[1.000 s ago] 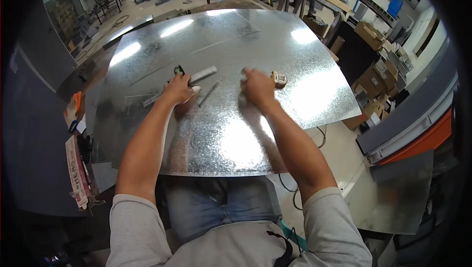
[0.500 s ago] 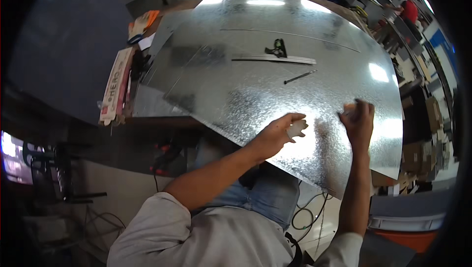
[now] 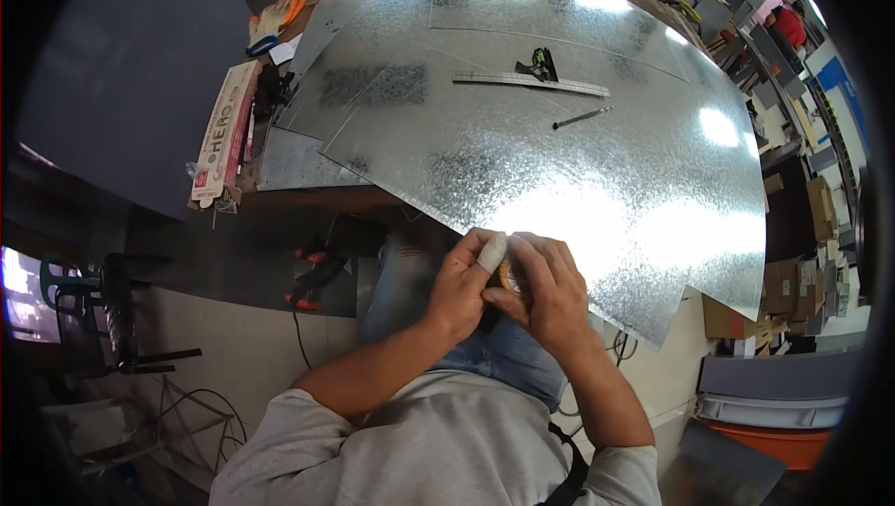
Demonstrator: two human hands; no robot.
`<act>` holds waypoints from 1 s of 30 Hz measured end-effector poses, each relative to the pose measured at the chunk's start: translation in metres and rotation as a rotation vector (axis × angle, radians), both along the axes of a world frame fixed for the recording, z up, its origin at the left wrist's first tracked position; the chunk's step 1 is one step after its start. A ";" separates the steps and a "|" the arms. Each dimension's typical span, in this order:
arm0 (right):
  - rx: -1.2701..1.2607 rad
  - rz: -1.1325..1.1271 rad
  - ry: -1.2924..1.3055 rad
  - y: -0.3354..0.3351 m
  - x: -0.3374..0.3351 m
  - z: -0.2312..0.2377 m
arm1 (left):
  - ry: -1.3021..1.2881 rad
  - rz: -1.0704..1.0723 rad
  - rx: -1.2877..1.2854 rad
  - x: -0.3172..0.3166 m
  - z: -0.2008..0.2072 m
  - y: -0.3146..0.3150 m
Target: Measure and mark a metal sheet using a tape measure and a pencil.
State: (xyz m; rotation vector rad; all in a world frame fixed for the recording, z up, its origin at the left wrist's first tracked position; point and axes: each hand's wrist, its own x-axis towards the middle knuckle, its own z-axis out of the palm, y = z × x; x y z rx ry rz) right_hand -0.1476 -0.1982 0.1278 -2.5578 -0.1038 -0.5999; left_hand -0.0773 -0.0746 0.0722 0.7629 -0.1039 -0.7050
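Both my hands meet at the near edge of a large shiny metal sheet [image 3: 522, 152]. My right hand [image 3: 555, 296] is closed around a small round orange-yellow thing [image 3: 508, 275], mostly hidden by the fingers; its kind is unclear. Touching it from the other side, my left hand [image 3: 457, 292] has its fingers drawn together in a pinch. A pale wrap covers the left thumb. What the left fingers pinch, if anything, cannot be made out. Farther back on the sheet lie a combination square [image 3: 536, 77] with a steel rule and a thin dark pen-like scriber [image 3: 583, 117].
At the left table end are a long red-and-white box [image 3: 227, 133] and orange-and-white gloves [image 3: 278, 21]. A black-and-red power tool [image 3: 317, 273] sits below the table edge. Grey and orange bins [image 3: 774, 413] stand at right. A person in red [image 3: 791, 26] is far off.
My hands have come together from apart over the sheet to its near edge. The right hand moved left and toward me with the orange thing; the left hand closed. The view shifted slightly.
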 end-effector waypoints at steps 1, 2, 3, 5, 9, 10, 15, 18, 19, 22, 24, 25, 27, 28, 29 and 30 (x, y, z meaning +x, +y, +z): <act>0.033 0.009 0.049 -0.002 -0.004 0.002 | 0.036 -0.041 -0.020 0.000 -0.001 0.005; 0.065 0.017 0.098 -0.005 -0.007 0.005 | -0.009 -0.076 -0.018 0.000 -0.001 0.009; 0.174 0.010 0.162 -0.007 -0.010 0.008 | -0.049 -0.106 -0.009 0.001 -0.001 0.012; 0.384 -0.015 0.288 -0.012 -0.014 0.015 | -0.117 -0.147 0.009 0.003 0.000 0.015; 0.529 0.107 0.334 -0.023 -0.026 0.017 | -0.108 -0.300 0.052 0.005 0.004 0.016; 0.482 0.102 0.393 -0.031 -0.034 0.016 | -0.073 -0.370 0.079 0.005 0.005 0.017; 0.330 -0.055 0.583 -0.113 -0.111 0.021 | -0.254 -0.134 0.040 0.096 -0.001 0.080; 0.313 -0.273 0.650 -0.171 -0.179 0.034 | -0.129 -0.004 -0.075 0.211 -0.010 0.170; 0.420 -0.413 0.759 -0.186 -0.203 0.037 | -0.153 0.011 -0.105 0.252 -0.012 0.206; 0.704 -0.567 0.977 -0.220 -0.265 0.053 | -0.092 0.223 0.157 0.387 -0.019 0.299; 0.752 -0.500 0.967 -0.232 -0.292 0.060 | -0.112 0.239 0.273 0.460 -0.023 0.354; 0.755 -0.462 0.962 -0.236 -0.301 0.062 | -0.116 0.259 0.336 0.491 -0.025 0.376; 0.791 -0.450 1.012 -0.242 -0.312 0.066 | -0.126 0.275 0.430 0.537 -0.029 0.408; 0.787 -0.418 1.012 -0.244 -0.315 0.068 | -0.109 0.343 0.506 0.552 -0.031 0.418; 0.841 -0.404 0.984 -0.244 -0.316 0.070 | -0.152 0.274 0.489 0.561 -0.029 0.426; 0.884 -0.370 0.938 -0.242 -0.316 0.072 | -0.165 0.273 0.508 0.565 -0.032 0.429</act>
